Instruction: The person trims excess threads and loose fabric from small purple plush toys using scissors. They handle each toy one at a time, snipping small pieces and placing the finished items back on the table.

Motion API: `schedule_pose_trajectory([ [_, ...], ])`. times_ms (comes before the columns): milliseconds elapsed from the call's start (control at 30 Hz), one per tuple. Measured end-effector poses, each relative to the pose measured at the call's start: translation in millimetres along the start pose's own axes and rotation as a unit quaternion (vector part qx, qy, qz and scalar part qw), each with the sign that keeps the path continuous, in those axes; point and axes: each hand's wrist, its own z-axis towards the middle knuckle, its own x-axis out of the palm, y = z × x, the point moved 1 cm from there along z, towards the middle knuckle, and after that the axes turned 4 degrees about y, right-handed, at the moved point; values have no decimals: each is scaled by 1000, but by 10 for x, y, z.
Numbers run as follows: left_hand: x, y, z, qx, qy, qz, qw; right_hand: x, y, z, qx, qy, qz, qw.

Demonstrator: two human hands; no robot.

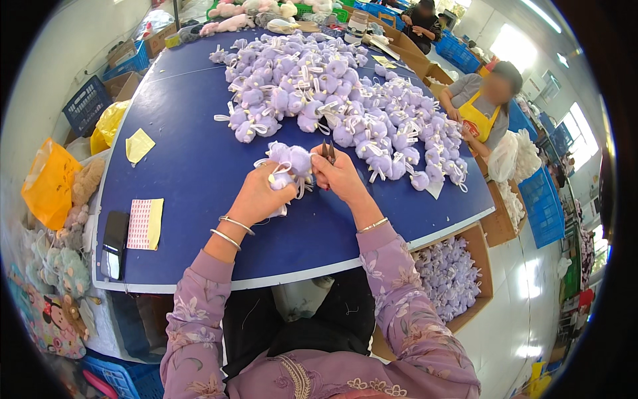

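Note:
Over the near part of the blue table (186, 179), my left hand (259, 196) is closed around small lilac plush toys (290, 157) with white ribbon loops. More than one seems bunched there; the fingers hide part of them. My right hand (342, 176) grips a pair of dark thread snips (327, 151), blades pointing up and away. Its thumb and fingertips also meet the right side of the held plush. Just beyond both hands spreads a large pile of similar lilac plush toys (292, 83), many with white loops and small yellowish parts.
A phone (115, 243), a sticker sheet (145, 224) and a yellow paper (139, 145) lie on the table's left. A cardboard box (488, 266) of lilac toys stands below the right edge. A co-worker in a yellow apron (480, 120) sits at the far right.

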Motion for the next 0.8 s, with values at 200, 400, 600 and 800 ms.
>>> schedule_pose_trajectory([
  [200,-214,65,-42,-20,-55,-88,994,-36,33,33,-17,-52,108,993],
  [400,-116,8,-102,-20,4,-94,995,-97,47,-4,-33,-10,119,992],
  [600,-128,-23,-122,-6,46,-185,982,-23,112,-39,-1,32,123,992],
  [800,-141,19,-96,41,45,-292,954,-42,88,-31,23,29,105,994],
])
